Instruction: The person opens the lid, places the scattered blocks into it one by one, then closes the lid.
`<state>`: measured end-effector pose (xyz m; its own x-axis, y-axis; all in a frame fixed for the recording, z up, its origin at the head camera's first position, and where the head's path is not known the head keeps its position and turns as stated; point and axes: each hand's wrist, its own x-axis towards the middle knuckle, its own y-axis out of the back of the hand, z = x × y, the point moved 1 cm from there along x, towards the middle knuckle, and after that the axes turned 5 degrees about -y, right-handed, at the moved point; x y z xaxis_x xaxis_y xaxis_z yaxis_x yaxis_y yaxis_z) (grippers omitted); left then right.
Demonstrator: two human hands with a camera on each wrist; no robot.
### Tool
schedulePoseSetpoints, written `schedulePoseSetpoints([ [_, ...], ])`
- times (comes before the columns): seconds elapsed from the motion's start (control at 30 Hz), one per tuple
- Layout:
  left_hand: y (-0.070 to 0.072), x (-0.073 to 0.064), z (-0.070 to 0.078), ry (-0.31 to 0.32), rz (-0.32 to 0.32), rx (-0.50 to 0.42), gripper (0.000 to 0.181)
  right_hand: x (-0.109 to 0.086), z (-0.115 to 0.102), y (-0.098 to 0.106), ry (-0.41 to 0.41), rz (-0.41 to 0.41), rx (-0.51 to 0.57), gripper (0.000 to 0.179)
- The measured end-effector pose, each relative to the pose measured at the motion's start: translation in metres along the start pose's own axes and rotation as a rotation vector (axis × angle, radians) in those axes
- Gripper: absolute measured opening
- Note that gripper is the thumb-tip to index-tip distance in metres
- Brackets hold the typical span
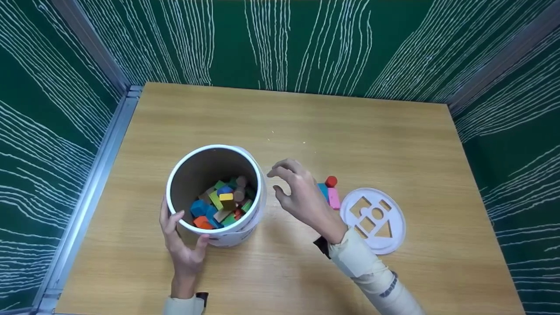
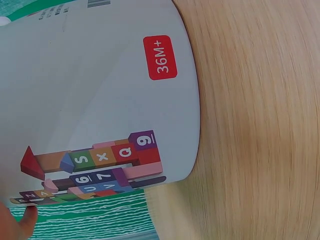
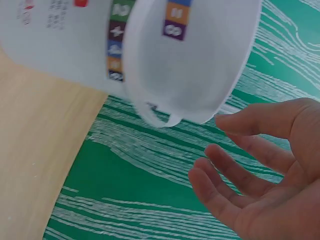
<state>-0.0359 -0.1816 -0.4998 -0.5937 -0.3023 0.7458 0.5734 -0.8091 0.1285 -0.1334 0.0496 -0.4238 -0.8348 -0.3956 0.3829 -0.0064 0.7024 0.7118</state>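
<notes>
A white round bucket (image 1: 258, 205) stands on the table with its top uncovered. Inside lie several coloured wooden blocks (image 1: 226, 199), among them blue, green, yellow and orange ones. My left hand (image 1: 186, 253) holds the bucket at its near left side, fingers and thumb spread around the wall by the rim. In the left wrist view, printed block pictures and a red label show on the bucket (image 2: 100, 90). My right hand (image 1: 302, 194) hovers just right of the bucket, fingers bent loosely and apart. Nothing sits between those fingers in the right wrist view.
Right of my right hand lies a white lid (image 1: 396, 223) with shaped cut-outs. Beside it are a red block (image 1: 331, 181), a pink block (image 1: 334, 199) and a partly hidden blue one (image 1: 323, 190). Green walls with white lines enclose the wooden table (image 1: 372, 140).
</notes>
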Motion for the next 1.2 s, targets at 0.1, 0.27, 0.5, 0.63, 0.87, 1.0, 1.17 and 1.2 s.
schedulePoseSetpoints([
  [0.1, -0.001, 0.001, 0.0, -0.012, 0.01, -0.008, 0.069, -0.003, 0.01, -0.002, -0.034, -0.016, -0.033, 0.023],
  [0.27, -0.002, 0.002, -0.003, -0.026, 0.022, -0.041, 0.069, -0.007, 0.029, -0.008, -0.099, -0.037, -0.09, 0.027],
  [0.5, 0.0, 0.002, -0.003, -0.012, 0.01, -0.038, 0.069, -0.014, 0.055, -0.017, -0.215, -0.081, -0.092, 0.029],
  [0.63, 0.0, 0.001, -0.004, -0.016, 0.009, -0.033, 0.068, -0.017, 0.066, -0.022, -0.275, -0.112, -0.081, 0.029],
  [0.87, 0.0, 0.001, -0.004, -0.035, 0.024, -0.038, 0.068, -0.024, 0.086, -0.034, -0.308, -0.134, -0.099, 0.027],
  [1.0, 0.0, 0.001, -0.004, -0.044, 0.027, -0.033, 0.068, -0.026, 0.096, -0.041, -0.328, -0.146, -0.108, 0.025],
  [1.17, 0.0, 0.0, -0.003, -0.042, 0.018, -0.021, 0.067, -0.03, 0.11, -0.05, -0.367, -0.185, -0.126, 0.022],
  [1.2, 0.0, 0.0, -0.003, -0.038, 0.015, -0.018, 0.068, -0.031, 0.112, -0.052, -0.367, -0.191, -0.129, 0.022],
])
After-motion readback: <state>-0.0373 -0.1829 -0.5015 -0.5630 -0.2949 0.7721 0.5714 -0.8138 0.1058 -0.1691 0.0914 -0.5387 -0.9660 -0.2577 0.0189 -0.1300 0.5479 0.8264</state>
